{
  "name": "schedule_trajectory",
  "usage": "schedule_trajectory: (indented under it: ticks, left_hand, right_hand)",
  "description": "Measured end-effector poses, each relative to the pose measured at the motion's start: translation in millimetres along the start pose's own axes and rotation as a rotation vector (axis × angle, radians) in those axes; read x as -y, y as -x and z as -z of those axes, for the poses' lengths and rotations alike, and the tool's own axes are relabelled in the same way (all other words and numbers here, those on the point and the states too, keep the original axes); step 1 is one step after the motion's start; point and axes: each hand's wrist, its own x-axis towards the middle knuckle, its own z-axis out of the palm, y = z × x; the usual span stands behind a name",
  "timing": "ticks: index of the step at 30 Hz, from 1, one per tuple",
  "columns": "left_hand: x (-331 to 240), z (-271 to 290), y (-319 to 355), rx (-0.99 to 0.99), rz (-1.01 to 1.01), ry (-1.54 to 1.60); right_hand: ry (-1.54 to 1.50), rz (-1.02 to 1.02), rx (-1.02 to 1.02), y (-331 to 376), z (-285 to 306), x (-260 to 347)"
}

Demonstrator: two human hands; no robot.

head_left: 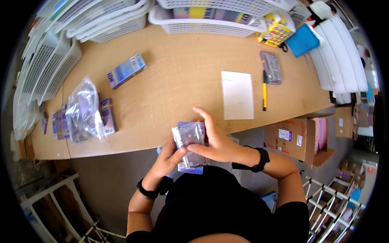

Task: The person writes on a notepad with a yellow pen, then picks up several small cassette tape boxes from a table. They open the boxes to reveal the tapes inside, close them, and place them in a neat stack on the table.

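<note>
Both hands were busy in the head view, held close to the body just off the near edge of the wooden table (170, 77). Her left hand (168, 158) gripped the lower left side of a small clear-wrapped packet (189, 143), thumb pressed across its face. Her right hand (214, 139) cupped the packet's right edge, with the fingers (202, 115) stretched up past its top rather than curled round it, so that hand steadied more than it clamped.

To my eye the risk lay in that glossy film: it looked slippery, and the packet hung over the gap between table and lap, not over the board. A loosened thumb could have let it slide down to the floor. A second, bluish piece showed beneath the packet, though I could not tell what it was; it could have slipped out unnoticed.

Elsewhere in the same view, a crumpled plastic bag (83, 107) lay on a row of purple boxes (106, 115) at the left, well apart from the hands. A blue box (126, 70) sat farther back. A white sheet (237, 95) and a yellow pen (264, 91) lay to the right, with white baskets (202, 20) along the far edge.
</note>
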Motion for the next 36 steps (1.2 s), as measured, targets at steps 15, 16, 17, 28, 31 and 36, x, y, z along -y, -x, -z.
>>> schedule_trajectory:
  ticks: [15,16,17,28,31,36]
  left_hand:
    - [-11.1,13.4,13.9,-0.062,-0.020,0.115]
    - [-11.6,16.2,15.8,-0.086,-0.024,0.118]
    - [-12.5,18.2,18.9,-0.117,-0.029,0.121]
    - [-16.7,19.6,33.6,-0.300,-0.112,0.061]
    - [-16.6,20.5,34.7,-0.316,-0.110,0.032]
    - [-16.5,23.0,35.4,-0.335,-0.077,-0.003]
  right_hand:
    - [-0.418,-0.156,-0.700,58.3,225.1,1.5]
    - [-0.356,-0.176,-0.748,61.1,259.3,-7.2]
    - [-0.296,-0.198,-0.789,59.2,285.2,-15.2]
    - [0.145,-0.365,-0.780,19.2,346.3,-82.9]
    - [0.479,-0.246,-0.788,28.8,360.0,-116.7]
    - [0.734,-0.151,-0.688,42.8,334.8,-86.2]
